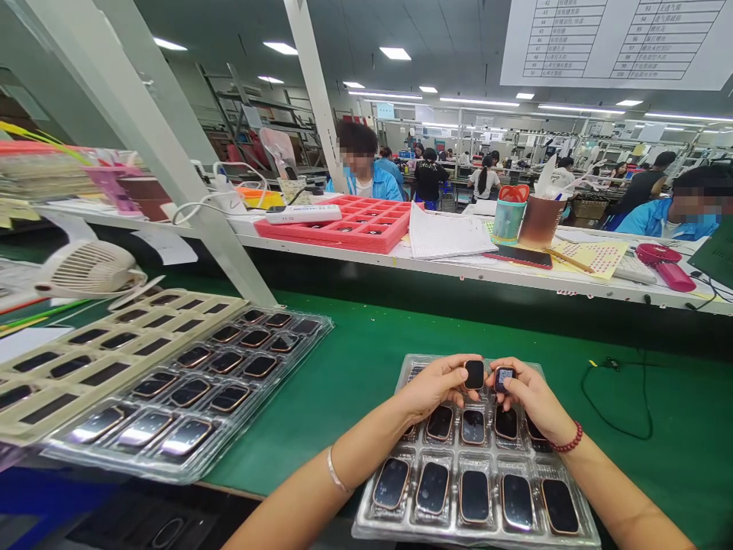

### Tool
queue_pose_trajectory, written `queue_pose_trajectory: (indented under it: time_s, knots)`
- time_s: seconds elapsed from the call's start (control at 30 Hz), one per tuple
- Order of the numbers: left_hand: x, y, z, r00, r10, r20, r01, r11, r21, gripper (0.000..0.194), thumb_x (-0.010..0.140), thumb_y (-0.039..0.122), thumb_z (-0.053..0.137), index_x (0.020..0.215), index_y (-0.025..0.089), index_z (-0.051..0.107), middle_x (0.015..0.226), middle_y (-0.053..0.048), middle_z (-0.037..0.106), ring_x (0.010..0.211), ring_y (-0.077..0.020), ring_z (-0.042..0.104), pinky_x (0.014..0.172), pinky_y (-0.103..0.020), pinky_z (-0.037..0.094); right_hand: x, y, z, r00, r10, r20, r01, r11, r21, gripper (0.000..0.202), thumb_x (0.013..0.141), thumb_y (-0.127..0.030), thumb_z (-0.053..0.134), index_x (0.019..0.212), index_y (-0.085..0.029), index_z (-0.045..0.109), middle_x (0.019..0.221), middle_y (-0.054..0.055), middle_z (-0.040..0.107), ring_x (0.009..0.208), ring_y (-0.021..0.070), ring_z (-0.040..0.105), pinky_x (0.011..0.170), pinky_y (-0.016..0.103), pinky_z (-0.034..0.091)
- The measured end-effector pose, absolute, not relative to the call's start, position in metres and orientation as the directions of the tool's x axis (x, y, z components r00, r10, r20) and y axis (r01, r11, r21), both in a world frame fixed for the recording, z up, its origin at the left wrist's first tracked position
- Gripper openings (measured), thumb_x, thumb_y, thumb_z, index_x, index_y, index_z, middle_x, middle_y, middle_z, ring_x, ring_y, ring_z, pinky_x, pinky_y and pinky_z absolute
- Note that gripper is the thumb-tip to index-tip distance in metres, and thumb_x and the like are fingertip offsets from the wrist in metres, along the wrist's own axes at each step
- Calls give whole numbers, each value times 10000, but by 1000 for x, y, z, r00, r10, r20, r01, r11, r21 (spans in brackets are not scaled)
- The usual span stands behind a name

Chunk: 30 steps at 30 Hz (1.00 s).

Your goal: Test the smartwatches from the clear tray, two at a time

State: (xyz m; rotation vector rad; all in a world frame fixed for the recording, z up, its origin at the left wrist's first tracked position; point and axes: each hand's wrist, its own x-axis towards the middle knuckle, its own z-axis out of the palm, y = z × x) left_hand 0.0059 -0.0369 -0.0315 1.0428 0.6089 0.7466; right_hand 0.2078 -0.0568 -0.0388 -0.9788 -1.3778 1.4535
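Note:
Pinched in my left hand (443, 384) is a smartwatch body (474, 375) with a dark screen. My right hand (527, 389) grips another smartwatch body (505, 378), whose lit screen shows a code pattern. Both hands are held close together above a clear plastic tray (452, 528). Rows of watch bodies with dark screens and gold-coloured rims lie in its pockets, among them one watch (475, 496) in the front row. My hands and forearms hide part of the tray's back rows.
To the left are another clear tray (200, 466) of watches and a beige tray (123, 386). A fan (92, 269) stands behind them. On the shelf ahead sit a red compartment box (343, 241), papers (447, 233) and cups (508, 221). A black cable (650, 412) lies at right. People sit beyond.

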Motion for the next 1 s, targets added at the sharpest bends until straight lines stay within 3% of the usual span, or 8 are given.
queue_pose_trajectory:
  time_s: [0.17, 0.43, 0.57, 0.67, 0.83, 1.0]
  knots:
    - [6, -37, -30, 596, 795, -112, -258, 322, 911, 468, 765, 321, 619, 1189, 147, 525, 996, -121, 620, 733, -143, 630, 511, -175, 458, 209, -56, -41, -328, 943, 58, -62, 40, -997, 269, 758, -242, 573, 1021, -194, 543, 879, 34, 619, 608, 116, 559, 494, 225, 457]
    - [5, -36, -29, 576, 807, -130, -274, 340, 899, 516, 739, 298, 651, 1215, 164, 505, 970, -105, 623, 664, -115, 612, 479, -170, 432, 209, -56, -39, -334, 941, 57, -64, 38, -997, 317, 753, -238, 586, 1061, -210, 515, 921, 38, 621, 633, 123, 564, 512, 233, 458]
    - [5, -36, -30, 574, 809, -125, -260, 325, 909, 498, 761, 311, 620, 1220, 165, 495, 1018, -119, 613, 734, -143, 627, 501, -182, 452, 209, -56, -38, -332, 942, 58, -76, 34, -997, 321, 754, -229, 573, 1066, -201, 505, 931, 45, 620, 634, 119, 566, 514, 230, 462]
    - [7, -36, -31, 522, 846, -113, -193, 246, 950, 449, 764, 329, 601, 1170, 152, 526, 1014, -122, 622, 748, -163, 643, 509, -192, 456, 209, -57, -39, -335, 940, 57, -49, 43, -998, 320, 754, -189, 546, 1070, -202, 499, 947, 46, 620, 639, 118, 567, 519, 232, 463]
    - [9, -36, -32, 422, 904, -71, -29, 92, 995, 277, 773, 336, 548, 932, 118, 608, 813, -75, 654, 557, -118, 620, 439, -170, 388, 207, -61, -37, -351, 936, 34, 29, 47, -998, 351, 729, -125, 529, 1068, -216, 511, 947, 37, 626, 657, 131, 575, 544, 248, 464]
    - [10, -37, -30, 424, 904, -58, -7, 67, 998, 301, 759, 291, 546, 1013, 133, 578, 836, -66, 645, 641, -145, 638, 466, -182, 406, 206, -61, -38, -368, 929, 33, 50, 56, -997, 366, 722, -116, 543, 1072, -224, 518, 963, 39, 625, 672, 139, 581, 562, 258, 471]
